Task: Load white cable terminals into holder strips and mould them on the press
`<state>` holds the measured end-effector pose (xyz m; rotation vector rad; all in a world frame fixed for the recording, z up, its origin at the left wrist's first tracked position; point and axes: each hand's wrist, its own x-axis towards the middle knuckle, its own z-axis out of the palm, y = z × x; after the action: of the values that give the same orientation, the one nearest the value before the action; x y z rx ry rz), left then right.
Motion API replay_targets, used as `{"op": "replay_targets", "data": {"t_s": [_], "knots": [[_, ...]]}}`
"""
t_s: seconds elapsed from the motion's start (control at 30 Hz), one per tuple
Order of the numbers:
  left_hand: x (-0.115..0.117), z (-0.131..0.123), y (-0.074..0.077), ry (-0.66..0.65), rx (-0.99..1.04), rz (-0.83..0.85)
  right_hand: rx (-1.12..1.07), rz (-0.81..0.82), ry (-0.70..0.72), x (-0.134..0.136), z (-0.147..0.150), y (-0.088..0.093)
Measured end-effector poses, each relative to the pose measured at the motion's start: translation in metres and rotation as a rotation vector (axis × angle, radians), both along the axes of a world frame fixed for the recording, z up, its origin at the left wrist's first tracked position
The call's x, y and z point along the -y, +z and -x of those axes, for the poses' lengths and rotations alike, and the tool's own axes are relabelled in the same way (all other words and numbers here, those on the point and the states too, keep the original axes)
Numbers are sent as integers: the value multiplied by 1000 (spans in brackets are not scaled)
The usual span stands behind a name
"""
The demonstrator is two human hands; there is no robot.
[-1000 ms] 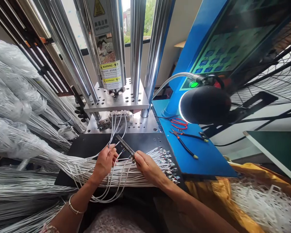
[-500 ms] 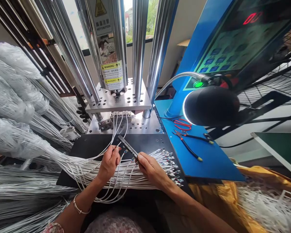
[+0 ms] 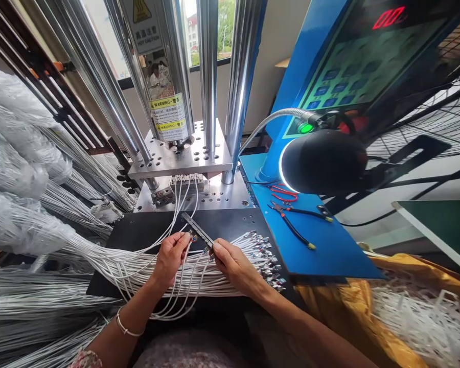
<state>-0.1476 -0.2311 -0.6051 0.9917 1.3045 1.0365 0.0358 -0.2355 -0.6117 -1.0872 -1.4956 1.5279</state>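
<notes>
My right hand [image 3: 235,266] grips the lower end of a narrow dark metal bar fixture [image 3: 197,229], which slants up to the left above the cables. Closed in a pinch, my left hand [image 3: 171,259] holds a white cable [image 3: 183,263] close to its end, against the bar's near edge. Small coloured wires show at that end. Other thin cables hang from the bar in loops. Beneath both hands lies a thick bundle of white cables [image 3: 138,273], its metal connector ends [image 3: 266,263] fanned out on the right.
Behind the hands stands a press with a steel plate [image 3: 184,166]; several cables run into a metal mould [image 3: 189,183] under it. Cutting pliers [image 3: 291,217] lie on the blue surface [image 3: 329,253]. A black lamp [image 3: 324,163] overhangs it. Wrapped cable bundles [image 3: 23,220] crowd the left.
My left fingers have come up against the bar's edge with the cable end, where there was a small gap. My right hand still grips the bar. The whole view has shifted slightly.
</notes>
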Motion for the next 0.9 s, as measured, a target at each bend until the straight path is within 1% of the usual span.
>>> {"op": "replay_targets", "data": {"t_s": [0.1,0.23,0.4,0.47,0.5,0.57,0.6,0.63,0.67,0.7,0.77,0.8,0.83,0.87,0.9], "knots": [[0,0,0,6,-9,-6,25,-21,-6,-1,-1,-2],[-2,2,3,12,3,-18,55,-10,17,-1,-2,-2],[-5,6,8,0,-117,-42,203,-158,64,2,-1,5],[-5,8,11,-36,-180,-56,243,-187,63,3,-1,7],[-6,9,13,-76,-219,-56,255,-186,53,3,-1,7],[-13,16,17,-201,-339,-71,286,-162,29,5,-3,5],[-20,22,20,-250,-410,-96,312,-142,13,7,-6,3],[-29,30,22,-258,-467,-127,347,-120,-1,8,-9,2],[-41,38,25,-216,-479,-143,393,-99,-6,10,-14,1],[-55,47,26,-145,-444,-132,455,-83,6,11,-19,1],[-86,62,28,-11,-287,-47,619,-80,84,6,-30,6],[-101,67,27,4,-205,10,724,-93,136,-1,-33,10],[-115,70,25,-20,-147,60,832,-114,179,-11,-34,16],[-126,70,22,-79,-98,108,925,-141,190,-27,-32,23],[-135,68,18,-152,-32,159,972,-174,151,-46,-27,31]]}}
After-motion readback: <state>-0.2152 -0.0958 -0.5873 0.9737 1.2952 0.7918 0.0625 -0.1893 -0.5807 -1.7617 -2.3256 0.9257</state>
